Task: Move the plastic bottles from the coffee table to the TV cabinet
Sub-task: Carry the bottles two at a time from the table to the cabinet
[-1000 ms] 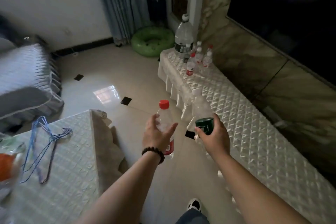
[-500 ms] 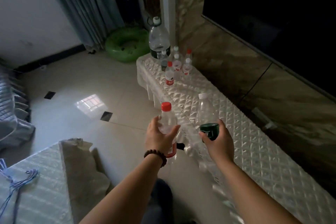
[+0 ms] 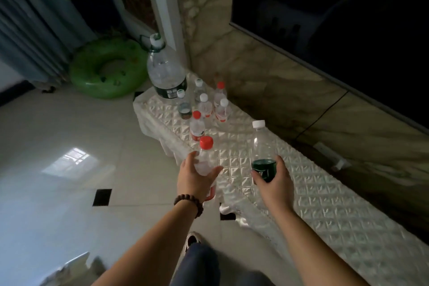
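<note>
Clear plastic fills both hands: the left hand (image 3: 197, 179) is wrapped around a red-capped bottle (image 3: 205, 158), and the right hand (image 3: 275, 181) grips a white-capped bottle (image 3: 261, 146) by its green label, both upright over the near part of the TV cabinet (image 3: 325, 204). Farther along its quilted white cover, a cluster of small bottles (image 3: 204, 107) stands beside a large water jug (image 3: 166, 69), with a green swim ring (image 3: 106, 68) on the floor beyond.

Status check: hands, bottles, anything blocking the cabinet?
Left hand gripping red-capped clear bottle. Right hand gripping white-capped green-label bottle. Both over quilted cabinet top. Landing spot clear.
</note>
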